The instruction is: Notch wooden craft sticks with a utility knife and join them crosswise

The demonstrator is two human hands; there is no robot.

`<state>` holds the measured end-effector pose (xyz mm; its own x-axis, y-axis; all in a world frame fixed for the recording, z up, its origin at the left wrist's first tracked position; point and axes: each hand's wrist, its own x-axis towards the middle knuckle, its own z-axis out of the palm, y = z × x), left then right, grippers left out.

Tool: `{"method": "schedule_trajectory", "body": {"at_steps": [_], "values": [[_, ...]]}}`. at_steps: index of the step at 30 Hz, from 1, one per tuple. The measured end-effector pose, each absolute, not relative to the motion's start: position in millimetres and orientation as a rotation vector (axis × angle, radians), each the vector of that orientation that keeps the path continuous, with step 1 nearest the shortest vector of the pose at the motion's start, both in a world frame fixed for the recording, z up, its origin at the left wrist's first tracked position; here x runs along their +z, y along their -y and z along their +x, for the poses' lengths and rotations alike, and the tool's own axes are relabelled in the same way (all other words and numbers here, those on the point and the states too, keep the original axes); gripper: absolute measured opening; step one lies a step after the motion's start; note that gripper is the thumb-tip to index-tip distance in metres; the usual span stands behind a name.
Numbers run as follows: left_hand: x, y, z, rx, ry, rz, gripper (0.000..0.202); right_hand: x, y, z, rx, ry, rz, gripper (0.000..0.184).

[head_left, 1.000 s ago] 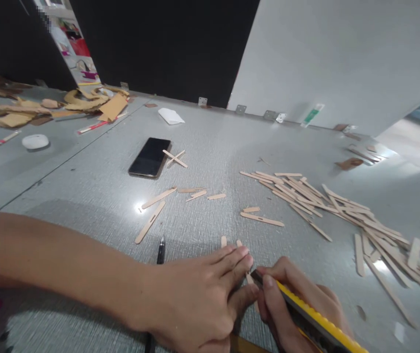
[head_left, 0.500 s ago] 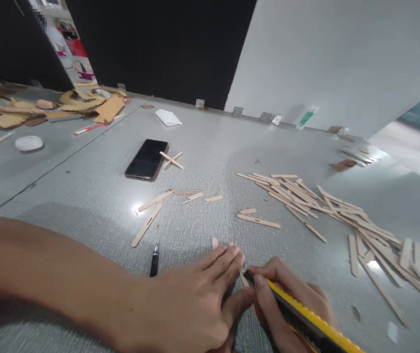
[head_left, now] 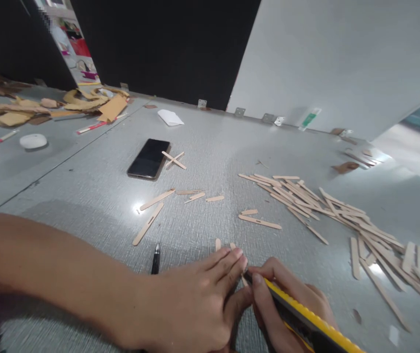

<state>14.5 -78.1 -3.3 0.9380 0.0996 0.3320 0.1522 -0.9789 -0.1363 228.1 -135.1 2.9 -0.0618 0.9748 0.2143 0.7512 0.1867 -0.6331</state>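
Observation:
My left hand (head_left: 198, 299) presses down on a wooden craft stick (head_left: 233, 245), its fingers together and the thumb lower down along it. Most of that stick is hidden under the fingers. The rounded end of another craft stick (head_left: 218, 244) pokes out beside it. In my right hand (head_left: 279, 279) is a yellow and black utility knife (head_left: 312, 321), gripped like a pen. Its tip meets the held stick right by my left fingertips; the blade itself is barely visible. A black pen (head_left: 156, 260) lies partly behind my left hand.
A heap of craft sticks (head_left: 342, 213) spreads across the right. Ahead lie notched sticks (head_left: 259, 222), cut pieces (head_left: 214, 198), crossed sticks (head_left: 175, 160) and a phone (head_left: 149, 159). A white mouse (head_left: 33, 141) and torn cardboard (head_left: 112, 109) are at left. Black and grey panels (head_left: 327, 59) stand behind.
The knife and right hand have shifted very slightly against the stick by my left fingertips. The whole view has moved a little; both hands keep their hold.

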Motion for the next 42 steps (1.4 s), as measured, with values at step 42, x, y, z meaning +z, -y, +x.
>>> {"method": "schedule_trajectory", "body": {"at_steps": [42], "values": [[3,75,16,-0.404,0.141,-2.92,0.072,0,138,237,0.696,1.781,-1.589,0.029]]}}
